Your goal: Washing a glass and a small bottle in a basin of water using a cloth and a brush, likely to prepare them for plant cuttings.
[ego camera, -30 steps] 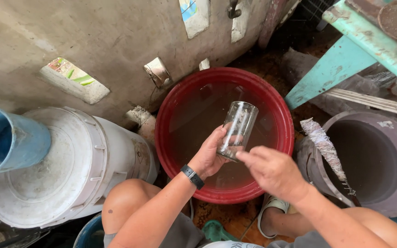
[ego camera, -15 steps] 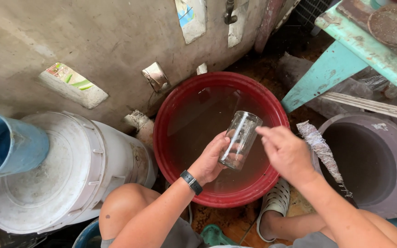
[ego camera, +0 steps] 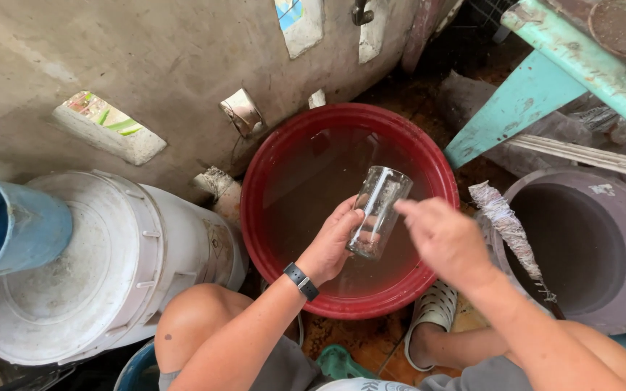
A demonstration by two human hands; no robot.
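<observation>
A clear drinking glass [ego camera: 378, 210] is held tilted over a red basin [ego camera: 269, 166] filled with brownish water. My left hand [ego camera: 335, 242], with a black band at the wrist, grips the glass around its lower half. My right hand [ego camera: 447, 242] hovers just to the right of the glass, fingers loosely curled and pointing toward its rim, with nothing in it. The glass sits above the water surface, mouth facing up and away from me.
A white bucket with lid [ego camera: 81, 275] lies at left beside a blue bucket [ego camera: 9, 224]. A grey tub [ego camera: 581, 246] with a frayed stick [ego camera: 505, 224] stands at right. A teal wooden frame [ego camera: 537, 87] leans at back right. My knees and a white sandal [ego camera: 436, 308] are below.
The glass has stayed over the basin in my left hand. My right hand has drawn slightly off the glass's rim to the right.
</observation>
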